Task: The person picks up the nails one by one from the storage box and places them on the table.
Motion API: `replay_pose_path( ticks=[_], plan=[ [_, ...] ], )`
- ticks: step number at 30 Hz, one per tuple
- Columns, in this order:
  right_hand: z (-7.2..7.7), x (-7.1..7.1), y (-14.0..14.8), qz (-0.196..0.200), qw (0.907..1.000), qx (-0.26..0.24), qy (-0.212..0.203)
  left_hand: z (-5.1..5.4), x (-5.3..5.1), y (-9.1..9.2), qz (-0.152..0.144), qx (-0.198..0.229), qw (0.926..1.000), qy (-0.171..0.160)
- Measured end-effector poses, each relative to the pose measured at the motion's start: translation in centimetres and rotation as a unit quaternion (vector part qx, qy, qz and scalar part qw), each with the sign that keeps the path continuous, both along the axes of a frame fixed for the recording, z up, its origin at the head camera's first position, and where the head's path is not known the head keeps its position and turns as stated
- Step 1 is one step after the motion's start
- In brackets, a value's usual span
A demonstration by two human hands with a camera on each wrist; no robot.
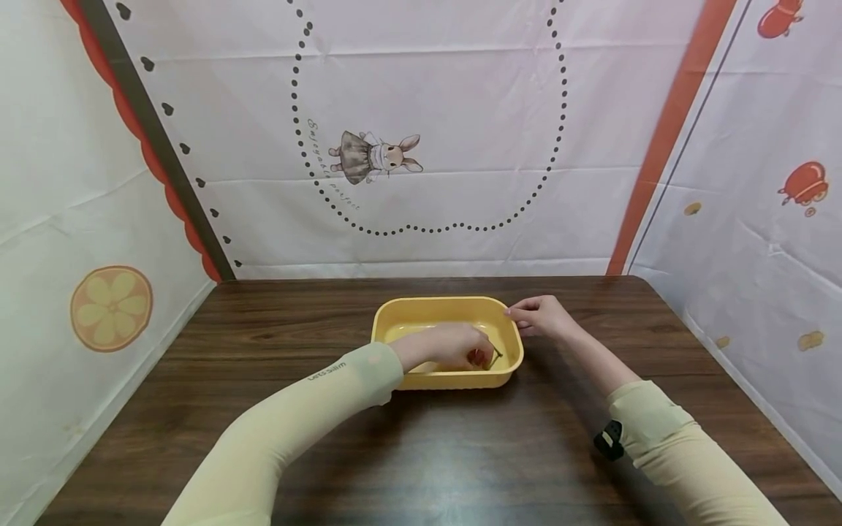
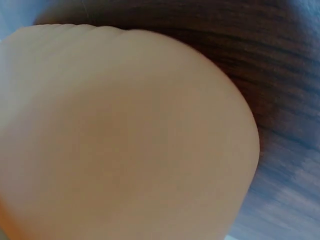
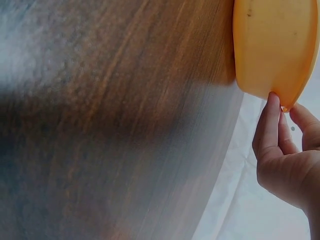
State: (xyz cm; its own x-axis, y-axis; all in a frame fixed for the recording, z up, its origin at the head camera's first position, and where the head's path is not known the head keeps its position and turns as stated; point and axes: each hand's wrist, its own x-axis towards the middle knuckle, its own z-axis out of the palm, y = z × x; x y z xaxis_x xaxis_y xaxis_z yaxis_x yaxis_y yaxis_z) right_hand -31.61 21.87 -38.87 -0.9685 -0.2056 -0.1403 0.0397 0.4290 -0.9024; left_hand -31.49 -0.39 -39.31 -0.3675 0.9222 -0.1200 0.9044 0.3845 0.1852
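Observation:
A yellow rectangular basin (image 1: 454, 380) stands on the dark wooden table. My left hand (image 1: 460, 346) reaches down inside it, fingers curled near the right end. A thin, dark, bent piece (image 1: 498, 355) sticks out from those fingertips; it is too small to tell its kind. At the basin's right far corner, my right hand (image 1: 541, 317) pinches the rim between thumb and fingers. The right wrist view shows that right hand (image 3: 290, 155) at the basin's edge (image 3: 272, 55). Only a blurred pale surface and some table fill the left wrist view, hiding the left fingers.
The wooden table (image 1: 276, 321) reaches out around the basin. Printed white cloth hangs behind it (image 1: 447, 146) and along both sides. A black device (image 1: 609, 440) is strapped at the right wrist, over the sleeve.

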Motion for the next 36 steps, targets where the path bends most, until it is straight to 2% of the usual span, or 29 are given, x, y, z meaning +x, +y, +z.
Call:
replay_pose_path(
  ticks=[7,13,20,24,36],
  plan=[
    [-0.19,-0.12,0.02,-0.007,0.9999,-0.009,-0.002,0.2,0.14,-0.14,-0.004,-0.012,0.9999,0.002],
    [-0.17,0.06,-0.01,-0.01,0.9999,-0.006,-0.001,0.34,0.43,-0.14,0.004,-0.019,0.9998,0.0],
    [-0.31,0.1,-0.04,-0.017,0.9997,-0.018,-0.003,-0.04,0.75,0.0,0.018,-0.034,0.9991,-0.019],
    [-0.46,-0.05,-0.12,-0.021,0.9996,-0.017,-0.003,-0.3,0.8,0.03,0.026,-0.04,0.9988,-0.014],
    [-0.57,-0.11,0.01,-0.018,0.9998,-0.012,0.003,-0.24,0.91,-0.13,0.038,-0.027,0.9983,-0.035]
  ],
)
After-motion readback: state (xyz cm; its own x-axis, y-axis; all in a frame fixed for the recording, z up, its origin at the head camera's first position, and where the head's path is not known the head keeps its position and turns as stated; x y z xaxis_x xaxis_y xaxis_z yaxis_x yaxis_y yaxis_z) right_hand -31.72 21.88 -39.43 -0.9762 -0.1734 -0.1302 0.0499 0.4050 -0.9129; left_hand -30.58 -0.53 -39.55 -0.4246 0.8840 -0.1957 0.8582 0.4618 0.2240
